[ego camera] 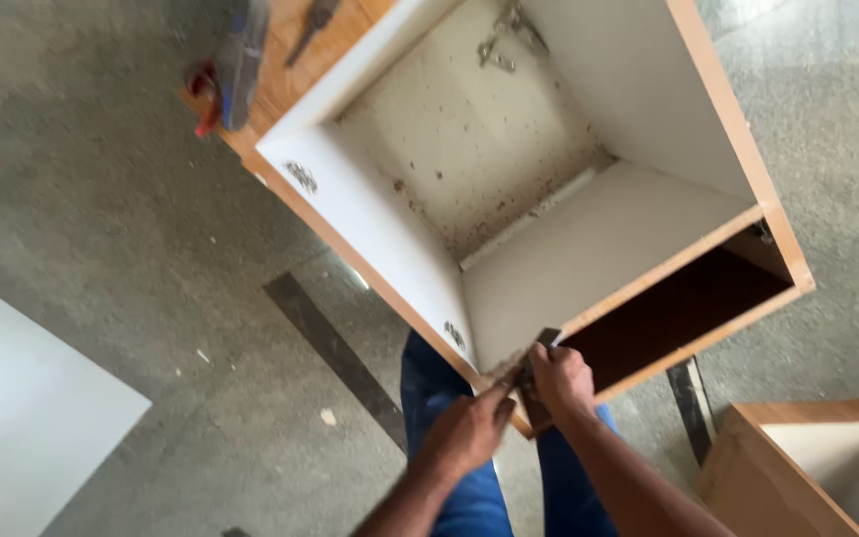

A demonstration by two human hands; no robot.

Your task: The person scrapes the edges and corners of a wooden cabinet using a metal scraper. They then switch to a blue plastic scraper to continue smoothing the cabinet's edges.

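Cabinet (549, 189), an open box with white inner faces and wood-coloured edges, is seen from the head camera lying on the grey floor (121, 249), its mouth turned up toward the camera. Its long axis runs from the near corner at the hands up and away to the top of the view.

At that near corner a dark, flat tool (539, 383) is held against the cabinet's edge. The right hand (561, 381) is closed around it; the left hand (469, 430) is curled just beside it, touching the tool's lower end, though its exact grip cannot be told.

2 metal hinge plates (300, 177) are seen on the cabinet's left wall. Beyond the cabinet's far left corner a power drill (236, 60) rests on a wooden board. Left of the cabinet the floor lies open up to a white panel (22, 398); right of the hands, a second wooden box (807, 462) stands near.
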